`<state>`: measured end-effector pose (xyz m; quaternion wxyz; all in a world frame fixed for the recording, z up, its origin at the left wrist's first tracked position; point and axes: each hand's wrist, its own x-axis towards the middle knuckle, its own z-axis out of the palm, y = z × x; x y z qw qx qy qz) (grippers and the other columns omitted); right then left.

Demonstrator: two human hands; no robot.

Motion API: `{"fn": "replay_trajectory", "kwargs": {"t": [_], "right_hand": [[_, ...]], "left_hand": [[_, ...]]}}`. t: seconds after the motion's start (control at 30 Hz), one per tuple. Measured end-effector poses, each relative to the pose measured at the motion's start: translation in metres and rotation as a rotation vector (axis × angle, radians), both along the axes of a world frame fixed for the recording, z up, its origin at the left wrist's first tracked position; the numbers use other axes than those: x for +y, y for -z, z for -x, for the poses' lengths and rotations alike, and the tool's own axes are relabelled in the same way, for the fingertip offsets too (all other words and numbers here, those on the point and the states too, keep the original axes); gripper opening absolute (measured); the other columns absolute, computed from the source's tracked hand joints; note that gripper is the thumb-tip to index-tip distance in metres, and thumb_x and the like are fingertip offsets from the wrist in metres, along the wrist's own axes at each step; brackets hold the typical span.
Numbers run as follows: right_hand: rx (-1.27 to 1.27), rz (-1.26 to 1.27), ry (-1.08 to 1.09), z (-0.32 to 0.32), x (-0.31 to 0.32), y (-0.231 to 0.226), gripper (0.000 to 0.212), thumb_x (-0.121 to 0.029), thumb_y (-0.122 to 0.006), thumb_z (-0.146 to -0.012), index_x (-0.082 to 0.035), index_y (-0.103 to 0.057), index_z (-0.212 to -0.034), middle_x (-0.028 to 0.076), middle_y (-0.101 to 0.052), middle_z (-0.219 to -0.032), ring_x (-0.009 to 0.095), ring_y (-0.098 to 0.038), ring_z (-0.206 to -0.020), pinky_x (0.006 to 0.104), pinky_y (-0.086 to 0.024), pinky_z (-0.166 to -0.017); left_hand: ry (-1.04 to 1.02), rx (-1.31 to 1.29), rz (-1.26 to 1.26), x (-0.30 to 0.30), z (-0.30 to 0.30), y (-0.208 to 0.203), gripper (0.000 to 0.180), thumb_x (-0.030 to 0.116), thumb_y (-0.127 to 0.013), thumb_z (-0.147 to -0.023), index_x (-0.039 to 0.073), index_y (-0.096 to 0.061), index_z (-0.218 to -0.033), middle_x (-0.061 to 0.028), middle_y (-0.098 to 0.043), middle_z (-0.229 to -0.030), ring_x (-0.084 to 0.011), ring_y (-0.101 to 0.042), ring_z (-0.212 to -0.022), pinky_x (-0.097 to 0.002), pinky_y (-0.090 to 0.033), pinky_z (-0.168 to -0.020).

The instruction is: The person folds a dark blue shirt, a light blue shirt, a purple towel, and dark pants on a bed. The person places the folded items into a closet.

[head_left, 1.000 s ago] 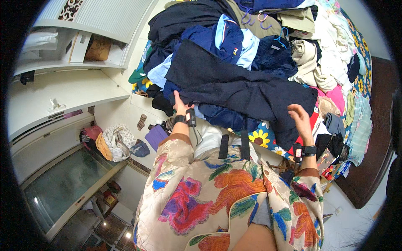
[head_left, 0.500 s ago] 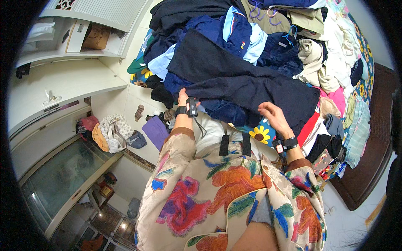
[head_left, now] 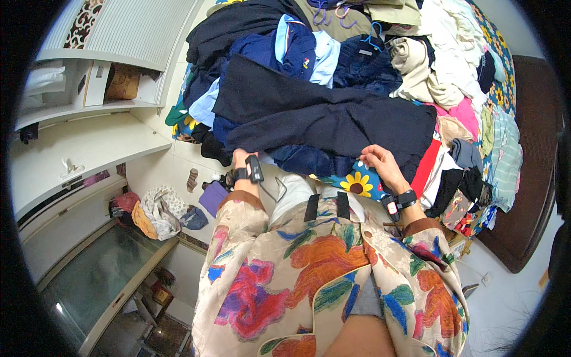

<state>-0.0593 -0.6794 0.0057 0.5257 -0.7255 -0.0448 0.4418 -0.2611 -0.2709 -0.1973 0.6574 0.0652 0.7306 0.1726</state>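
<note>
I see a cardboard box (head_left: 122, 82) on the white shelf (head_left: 89, 107) in the upper left of the frame; what it holds I cannot tell. The bed (head_left: 505, 65) fills the upper half, heaped with soft, crumpled clothes. Across the middle of the frame lies a long dark navy garment (head_left: 333, 122), matte and smooth, spread over the heap. My right hand (head_left: 380, 163) pinches its lower hem, fingers (head_left: 367, 156) narrow on the cloth, just above a sunflower-print sheet (head_left: 357, 184). My left hand (head_left: 241, 159) reaches under its left edge; whether those fingers grip I cannot tell.
</note>
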Motion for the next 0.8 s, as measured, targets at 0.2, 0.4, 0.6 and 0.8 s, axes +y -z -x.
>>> {"fn": "replay_trajectory", "kwargs": {"t": [0.2,0.4,0.6,0.8], "right_hand": [[0.004,0.045,0.017,0.005,-0.011,-0.004,0.018,-0.011,-0.055,-0.091,0.000,-0.064,-0.104,0.005,-0.068,-0.091,0.013,-0.065,-0.087,0.0267,-0.051,-0.080],[-0.277,-0.138,-0.204,-0.002,0.021,-0.047,0.035,-0.012,-0.060,-0.091,-0.008,-0.057,-0.126,0.005,-0.060,-0.120,0.017,-0.057,-0.110,0.0273,-0.047,-0.091],[-0.576,-0.395,-0.225,-0.015,0.079,-0.092,0.066,-0.034,-0.074,-0.079,-0.009,-0.052,-0.136,0.011,-0.046,-0.143,0.025,-0.043,-0.132,0.0383,-0.032,-0.110],[-0.120,-0.422,-0.606,-0.028,0.104,-0.105,0.036,-0.006,-0.074,-0.073,-0.001,-0.065,-0.107,0.009,-0.063,-0.111,0.021,-0.054,-0.113,0.0353,-0.041,-0.097]], "left_hand": [[-0.074,-0.651,-0.480,-0.056,0.009,-0.108,0.037,0.028,-0.041,-0.090,0.008,-0.063,-0.112,-0.0071,-0.066,-0.114,-0.0228,-0.061,-0.104,-0.0414,-0.047,-0.096],[0.391,-1.218,-0.167,-0.100,-0.002,-0.225,0.047,0.022,-0.042,-0.091,0.006,-0.053,-0.133,-0.0088,-0.053,-0.139,-0.0262,-0.047,-0.130,-0.0430,-0.031,-0.113],[0.729,-1.282,-0.167,-0.134,-0.019,-0.276,0.064,0.028,-0.055,-0.087,0.001,-0.039,-0.143,-0.0139,-0.043,-0.146,-0.0275,-0.041,-0.135,-0.0432,-0.026,-0.116],[1.023,-1.141,-0.397,-0.129,-0.005,-0.306,0.080,0.015,-0.072,-0.081,-0.001,-0.027,-0.146,-0.0123,-0.043,-0.143,-0.0235,-0.041,-0.133,-0.0378,-0.027,-0.114]]}}
